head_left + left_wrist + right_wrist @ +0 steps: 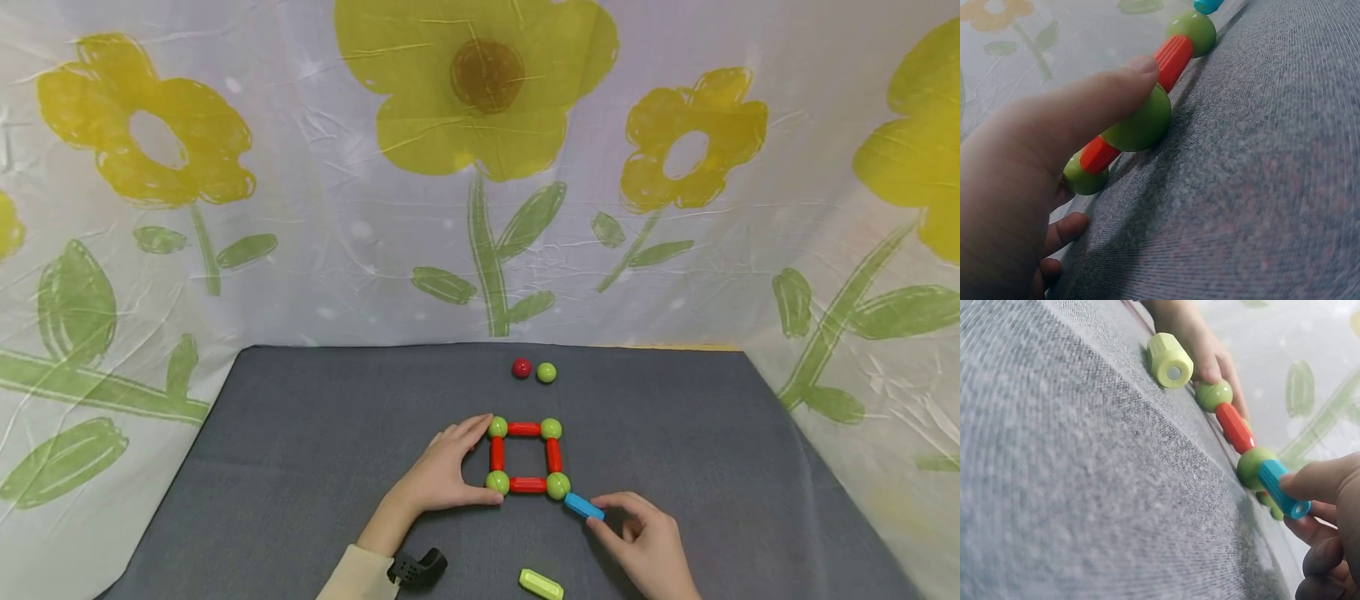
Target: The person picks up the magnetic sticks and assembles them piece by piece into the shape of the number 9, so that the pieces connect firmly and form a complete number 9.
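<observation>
A square of red magnetic rods with green balls (558, 485) at its corners lies on the dark cloth. My left hand (444, 468) holds its left side, thumb against the near-left ball (1141, 125) and forefinger at the far-left one. Between thumb and forefinger, my right hand (647, 540) pinches a blue magnetic rod (584, 507). One end of that rod meets the near-right ball (1254, 467), slanting outward from the corner. In the right wrist view, a small round inset shows at the rod's free end.
A yellow-green rod (541, 584) lies near the front edge of the view. Behind the square sit a loose red ball (521, 367) and a loose green ball (546, 372). A flower-printed curtain (322, 208) surrounds the table's back and sides. The left wrist wears a black band (417, 568).
</observation>
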{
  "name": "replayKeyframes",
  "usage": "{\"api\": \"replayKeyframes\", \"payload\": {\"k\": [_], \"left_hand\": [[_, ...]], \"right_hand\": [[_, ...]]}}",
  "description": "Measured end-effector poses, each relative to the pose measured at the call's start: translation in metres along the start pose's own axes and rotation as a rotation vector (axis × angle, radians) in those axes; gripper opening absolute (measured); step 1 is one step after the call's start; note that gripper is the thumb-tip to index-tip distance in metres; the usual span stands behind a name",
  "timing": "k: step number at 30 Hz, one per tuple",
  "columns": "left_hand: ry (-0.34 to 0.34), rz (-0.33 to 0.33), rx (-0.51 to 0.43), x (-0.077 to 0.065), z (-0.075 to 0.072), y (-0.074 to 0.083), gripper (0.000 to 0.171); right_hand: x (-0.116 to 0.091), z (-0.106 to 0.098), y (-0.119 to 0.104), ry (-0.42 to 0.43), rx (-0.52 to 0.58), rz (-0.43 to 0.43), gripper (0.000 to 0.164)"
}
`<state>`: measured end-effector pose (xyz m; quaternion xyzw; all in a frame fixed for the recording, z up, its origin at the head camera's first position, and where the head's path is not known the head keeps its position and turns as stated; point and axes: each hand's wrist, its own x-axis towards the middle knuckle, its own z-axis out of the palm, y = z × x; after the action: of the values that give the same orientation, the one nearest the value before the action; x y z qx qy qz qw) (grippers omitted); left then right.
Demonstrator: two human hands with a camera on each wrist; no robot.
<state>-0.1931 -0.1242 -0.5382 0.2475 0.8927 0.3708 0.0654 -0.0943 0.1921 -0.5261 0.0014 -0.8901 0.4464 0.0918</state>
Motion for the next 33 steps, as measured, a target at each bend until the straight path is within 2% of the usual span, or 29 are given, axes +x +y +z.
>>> {"api": "replayKeyframes", "payload": {"k": [10,17,20,33], "left_hand": [[0.005,0.004,0.001,0.0001,0.001,-0.0013,0.114],[0.007,0.002,0.004,0.0,0.0008,-0.0007,0.114],[0.006,0.001,0.002,-0.0001,0.0009,-0.0007,0.114],[0.004,0.006,0.008,0.0007,0.0017,-0.0033,0.114]], "right_hand": [[-0.0005,0.001,-0.0003,-0.013,-0.012,-0.005,0.031],[-0.0012,0.0027,-0.0042,-0.125,0.031,0.048,0.031],[-0.0007,0.0032,-0.0039,-0.172,0.045,0.06,0.024],[-0.001,0.0061,-0.0001,-0.256,0.022,0.001,0.021]]}}
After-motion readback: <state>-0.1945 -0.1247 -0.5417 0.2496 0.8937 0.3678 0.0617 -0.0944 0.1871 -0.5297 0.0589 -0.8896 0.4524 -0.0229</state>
